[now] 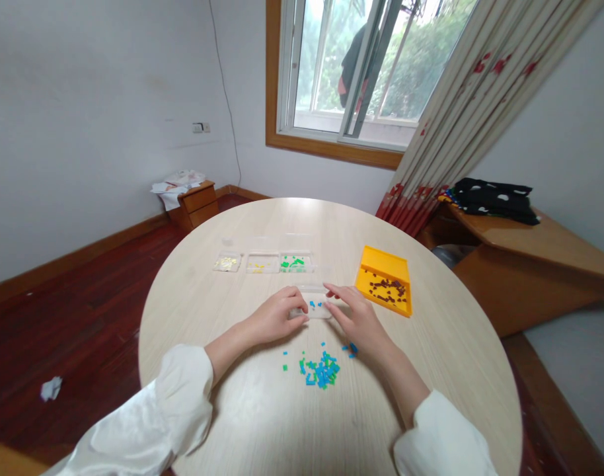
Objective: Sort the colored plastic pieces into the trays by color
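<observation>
Near the middle of the pale, wood-grained round table (242,416), a small, clear, rectangular plastic box (318,315) sits between the hands, see-through, with a few small bright-blue pieces (319,305) scattered inside. The left hand (281,315) is half curled at its left end; the right hand (354,313) has its fingers loosely spread at the right end. I cannot tell whether either grips the box. Nearer the person lies a loose heap of small blue and green plastic pieces (326,372). An opened yellow plastic case (385,262) with dark-brown pieces (388,289) stands to the right.
</observation>
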Demonstrator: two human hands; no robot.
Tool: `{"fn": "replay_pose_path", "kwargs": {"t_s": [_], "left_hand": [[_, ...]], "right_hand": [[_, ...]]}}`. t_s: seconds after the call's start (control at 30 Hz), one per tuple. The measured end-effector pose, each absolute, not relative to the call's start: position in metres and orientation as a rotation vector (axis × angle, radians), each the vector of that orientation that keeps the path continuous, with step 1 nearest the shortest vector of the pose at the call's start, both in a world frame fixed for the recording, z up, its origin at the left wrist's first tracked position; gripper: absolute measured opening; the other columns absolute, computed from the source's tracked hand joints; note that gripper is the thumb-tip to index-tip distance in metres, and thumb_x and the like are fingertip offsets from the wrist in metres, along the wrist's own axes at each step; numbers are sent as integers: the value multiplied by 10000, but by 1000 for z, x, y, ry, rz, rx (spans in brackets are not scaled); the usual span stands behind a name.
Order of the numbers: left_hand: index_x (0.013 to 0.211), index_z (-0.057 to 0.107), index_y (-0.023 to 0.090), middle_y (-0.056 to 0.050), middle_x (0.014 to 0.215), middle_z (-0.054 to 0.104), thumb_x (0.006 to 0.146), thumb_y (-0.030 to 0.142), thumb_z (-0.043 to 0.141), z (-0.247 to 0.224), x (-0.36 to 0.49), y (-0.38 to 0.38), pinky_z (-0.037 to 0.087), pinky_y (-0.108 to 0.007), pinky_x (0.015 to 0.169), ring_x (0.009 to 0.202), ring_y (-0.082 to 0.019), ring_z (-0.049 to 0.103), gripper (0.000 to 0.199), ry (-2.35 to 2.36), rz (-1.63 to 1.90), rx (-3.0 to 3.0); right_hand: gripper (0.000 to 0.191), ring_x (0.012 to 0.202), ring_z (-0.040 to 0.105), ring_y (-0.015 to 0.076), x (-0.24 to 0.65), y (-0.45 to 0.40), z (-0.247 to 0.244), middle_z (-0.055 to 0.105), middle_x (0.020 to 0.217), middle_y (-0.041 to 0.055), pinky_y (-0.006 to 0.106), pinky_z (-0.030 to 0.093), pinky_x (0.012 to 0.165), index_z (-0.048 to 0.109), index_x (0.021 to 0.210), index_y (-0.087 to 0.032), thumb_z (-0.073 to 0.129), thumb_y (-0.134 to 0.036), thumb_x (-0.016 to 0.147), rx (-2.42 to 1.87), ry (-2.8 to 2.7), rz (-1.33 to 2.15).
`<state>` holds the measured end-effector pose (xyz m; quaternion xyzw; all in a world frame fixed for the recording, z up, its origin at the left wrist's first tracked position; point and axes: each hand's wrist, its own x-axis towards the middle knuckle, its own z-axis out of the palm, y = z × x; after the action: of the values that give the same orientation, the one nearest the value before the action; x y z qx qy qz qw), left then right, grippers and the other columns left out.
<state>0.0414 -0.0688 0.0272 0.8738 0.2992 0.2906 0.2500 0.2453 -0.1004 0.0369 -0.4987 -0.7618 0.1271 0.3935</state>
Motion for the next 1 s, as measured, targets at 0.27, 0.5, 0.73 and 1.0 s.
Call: {"fn": "replay_pose_path", "kwargs": {"t_s": [0.27,0.5,0.73,1.0], "left_hand": [[790,621,161,-37,802,572,837,169,522,30,46,-75,431,-269,730,786,-148,533,110,712,716,2433],[879,638,157,-69,855,618,865,174,484,29,53,-84,433,-283,737,817,-170,557,155,593,587,2600],[890,650,164,-78,824,630,895,181,436,24,63,-90,420,-286,721,789,-176,568,216,542,482,2764],[822,659,159,-74,787,629,871,162,472,10,73,-90,415,-291,695,750,-185,564,193,567,435,2808]], "right_hand": [[116,570,518,120,284,-118,68,577,624,-15,210,373,522,653,798,-168,625,-145,688,-1729,-2173,900],[379,617,489,113,276,-121,58,520,661,-42,194,365,562,663,895,-207,707,-57,550,-1739,-2395,944],[171,579,445,103,267,-119,53,523,601,-34,197,314,541,638,680,-169,552,-30,629,-1685,-2449,910],[168,549,439,106,262,-120,58,529,562,-19,206,299,522,599,605,-161,497,-28,617,-1816,-2413,740]]}}
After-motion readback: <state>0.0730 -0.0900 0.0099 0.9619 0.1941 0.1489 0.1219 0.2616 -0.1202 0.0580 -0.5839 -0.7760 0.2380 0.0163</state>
